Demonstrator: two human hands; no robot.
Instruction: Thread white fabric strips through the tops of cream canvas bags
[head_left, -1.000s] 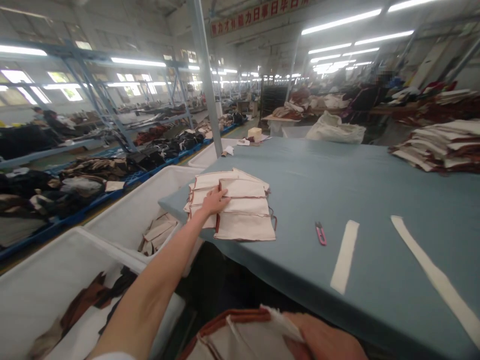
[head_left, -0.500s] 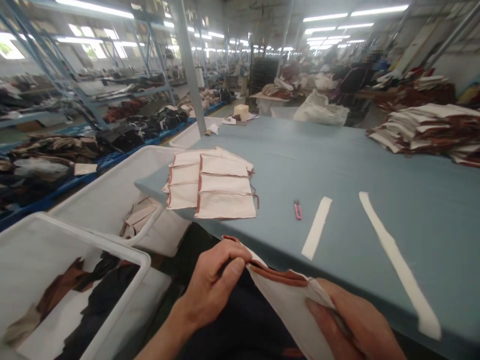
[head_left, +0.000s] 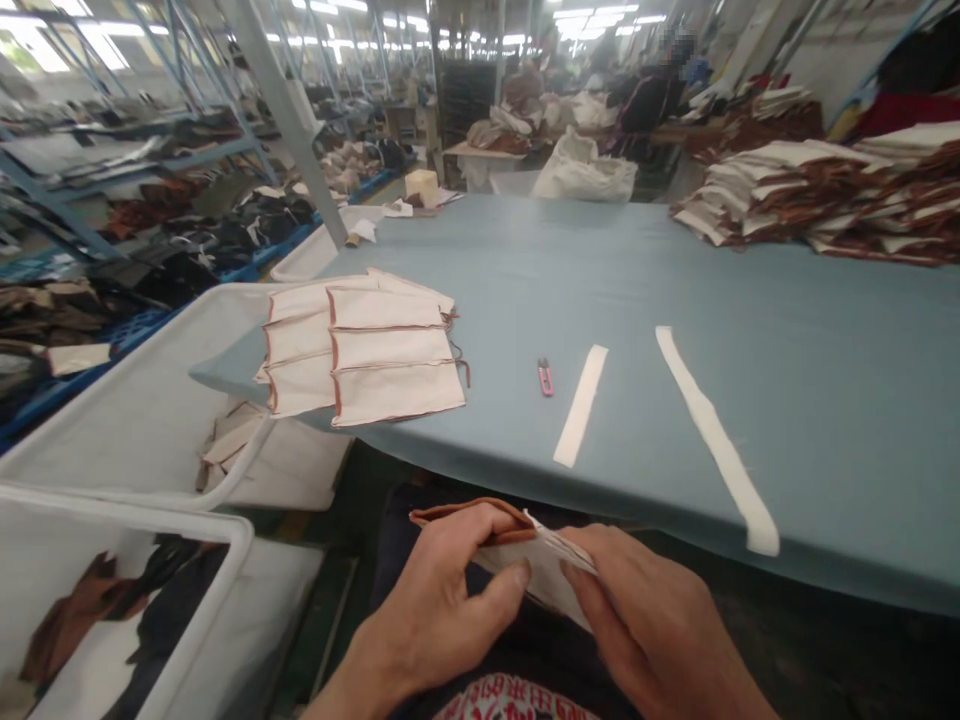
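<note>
Both hands grip one cream fabric piece with brown edging (head_left: 551, 580), held over my lap just off the table's front edge. My left hand (head_left: 457, 590) pinches its brown-edged side between thumb and fingers. On the cream part, my right hand (head_left: 637, 600) is closed, thumb above and fingers partly hidden. Beyond them, pink thread snips (head_left: 545, 377) lie on the table beside a short cream strip (head_left: 581, 405). Farther right is a longer cream strip (head_left: 716, 435). Similar cream pieces with brown edges (head_left: 397, 355) lie overlapped at the table's left.
The blue-green table (head_left: 525, 270) spreads ahead. A tall stack of cream and brown pieces (head_left: 817, 190) stands at its far right. White bins (head_left: 240, 540) with fabric scraps stand at left. A white sack (head_left: 585, 170) and a person (head_left: 652, 90) are at the back.
My hands have drawn closer together along the fabric piece, which now looks more folded. The view has shifted right and down, so the table things appear farther left and higher.
</note>
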